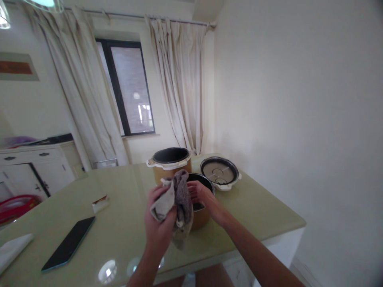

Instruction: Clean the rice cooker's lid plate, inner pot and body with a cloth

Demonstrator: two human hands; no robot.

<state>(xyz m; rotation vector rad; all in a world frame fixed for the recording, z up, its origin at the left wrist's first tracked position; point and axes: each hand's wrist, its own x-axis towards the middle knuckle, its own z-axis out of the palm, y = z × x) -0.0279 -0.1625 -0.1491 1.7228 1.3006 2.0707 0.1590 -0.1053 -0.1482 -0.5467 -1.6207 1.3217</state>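
Observation:
A crumpled grey cloth [184, 199] is bunched in my left hand [160, 219], its loose end hanging toward the table. Beside it, my right hand [202, 195] has its fingers stretched out, with the tips at the cloth's right side; whether they touch it I cannot tell. Under and behind that hand stands a round pot [201, 220] with a dark inside and a brownish outer wall, partly hidden by hand and cloth. Just behind is a cooker body [159, 173] with a white rim and a dark opening. Its round lid [220, 171] lies to the right, inner side up.
The pale green glossy table [128, 223] has its right corner near the wall. A dark phone [68, 244] and a small white and brown packet [100, 204] lie on the left, with a white object [13, 249] at the edge. A red basin [18, 207] stands beyond.

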